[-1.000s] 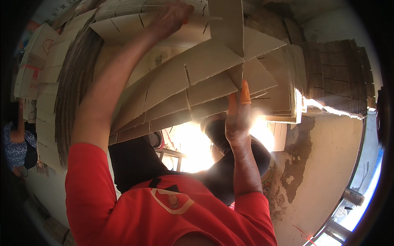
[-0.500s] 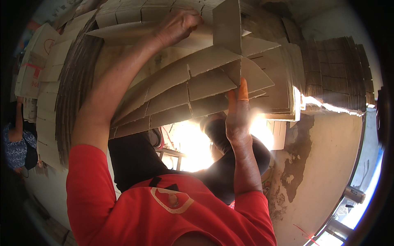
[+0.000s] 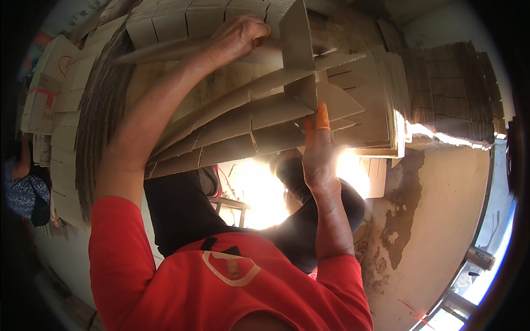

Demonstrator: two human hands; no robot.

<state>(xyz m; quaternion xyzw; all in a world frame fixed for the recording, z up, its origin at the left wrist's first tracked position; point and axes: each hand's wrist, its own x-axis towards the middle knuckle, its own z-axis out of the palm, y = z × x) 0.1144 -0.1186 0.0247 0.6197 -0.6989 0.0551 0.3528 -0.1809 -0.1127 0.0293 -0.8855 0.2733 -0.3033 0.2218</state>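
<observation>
A fan of flattened brown cardboard box blanks [image 3: 248,127] spreads across the middle of the view. My left hand [image 3: 237,38], at the top, is closed around the edge of the uppermost cardboard sheet [image 3: 165,49] and holds it away from the others. My right hand [image 3: 317,157] lies flat against the lower sheets near their right ends, fingers straight. One of its fingertips wears an orange cover. Both my arms wear red sleeves.
Tall stacks of flat cardboard stand at the left [image 3: 61,110] and at the upper right [image 3: 452,94]. A person in blue patterned clothing [image 3: 22,187] is at the left edge. Bright glare [image 3: 259,193] fills the centre below the sheets. Stained concrete [image 3: 441,220] lies to the right.
My left hand has slid right along the top sheet and gripped its edge, and the sheets now fan wider apart. My right hand has stayed almost in place.
</observation>
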